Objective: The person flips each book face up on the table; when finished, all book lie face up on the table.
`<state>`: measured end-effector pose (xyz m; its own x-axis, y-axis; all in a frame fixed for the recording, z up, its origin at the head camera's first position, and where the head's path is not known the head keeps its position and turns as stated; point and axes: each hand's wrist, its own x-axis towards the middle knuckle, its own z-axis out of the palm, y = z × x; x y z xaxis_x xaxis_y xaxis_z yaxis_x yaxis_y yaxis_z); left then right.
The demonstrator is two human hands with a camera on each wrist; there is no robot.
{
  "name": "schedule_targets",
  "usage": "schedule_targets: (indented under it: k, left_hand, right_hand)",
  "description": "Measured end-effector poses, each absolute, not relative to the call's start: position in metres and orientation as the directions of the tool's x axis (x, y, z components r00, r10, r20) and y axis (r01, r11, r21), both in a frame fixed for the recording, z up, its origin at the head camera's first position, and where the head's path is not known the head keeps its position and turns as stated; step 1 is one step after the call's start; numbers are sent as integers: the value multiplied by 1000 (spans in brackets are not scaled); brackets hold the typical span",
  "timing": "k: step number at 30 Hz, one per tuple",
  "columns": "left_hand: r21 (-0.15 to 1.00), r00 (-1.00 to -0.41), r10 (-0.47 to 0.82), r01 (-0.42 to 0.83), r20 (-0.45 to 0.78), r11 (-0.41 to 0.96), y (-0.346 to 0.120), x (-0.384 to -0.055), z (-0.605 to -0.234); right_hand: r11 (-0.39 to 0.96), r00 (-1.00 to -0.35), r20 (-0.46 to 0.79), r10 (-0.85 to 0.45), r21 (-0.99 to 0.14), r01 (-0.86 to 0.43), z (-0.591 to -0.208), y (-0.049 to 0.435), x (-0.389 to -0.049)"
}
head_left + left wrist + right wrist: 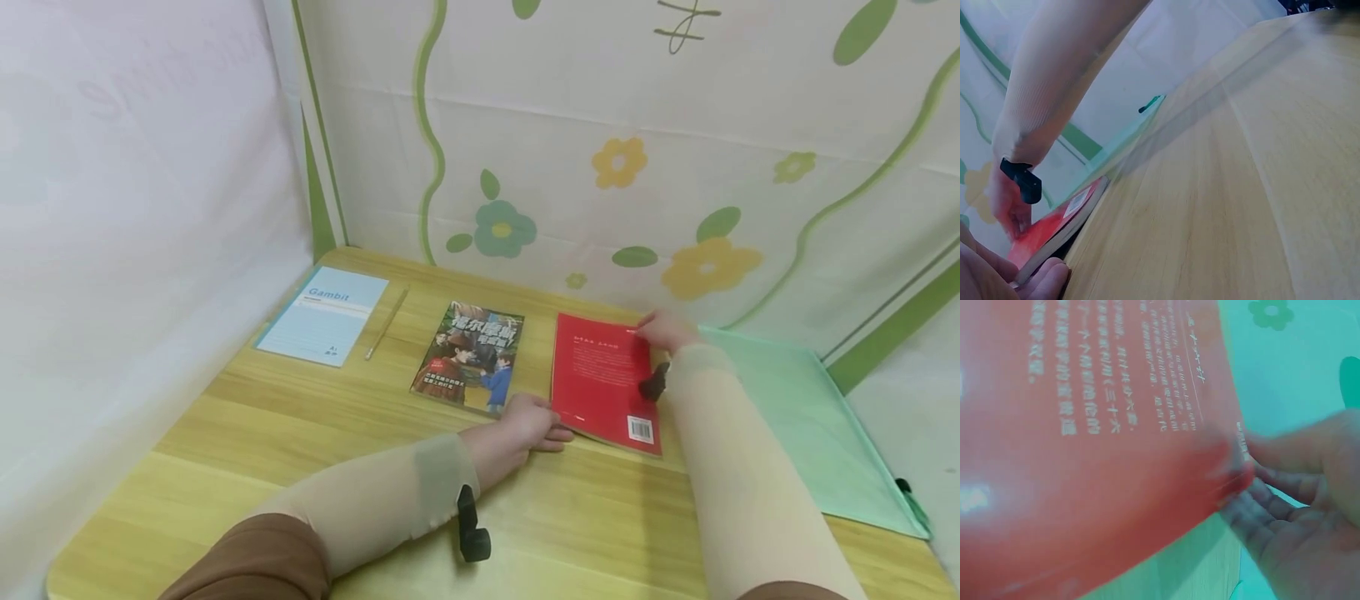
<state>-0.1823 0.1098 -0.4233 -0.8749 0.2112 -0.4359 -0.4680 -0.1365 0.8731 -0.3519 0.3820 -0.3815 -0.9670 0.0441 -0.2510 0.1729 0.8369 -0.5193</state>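
Note:
A red paperback book lies right of the middle of the table, its back cover with white text and a barcode facing up. My left hand pinches its near left corner; in the left wrist view the thumb is above the book's edge and the fingers are under it. At the far right corner, my right hand pinches the edge. The right wrist view shows that corner bending between the thumb and fingers. Just left of the red book lies a comic-style book with a detective cover.
A pale blue notebook marked "Gambit" lies at the far left of the wooden table, with a pencil beside it. A mint green zip pouch lies flat along the right side. White patterned fabric walls enclose the back and left.

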Motion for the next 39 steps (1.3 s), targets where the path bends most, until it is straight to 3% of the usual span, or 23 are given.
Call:
schedule_targets:
  k: [5,17,27,39]
  left_hand:
    - [873,-874,215,-469,-436,-133,110,-183,-424]
    - [857,-860,232,-494,-455,-149,106,-185,-421]
    - [871,-870,230,-472,-435,-137,102,-181,-419]
    - [899,-892,244,-418,-379,-132,94,-177,-414]
  right_hand:
    - [766,-984,-172,55,-625,152,-380,387,-356]
    - [651,-982,-187,28,-742,160,-381,402,-355]
    - [668,-973,-232,-18,-727,161,-358,401,-344]
    - [626,-980,-188,-71,-773,103,-340,405,-330]
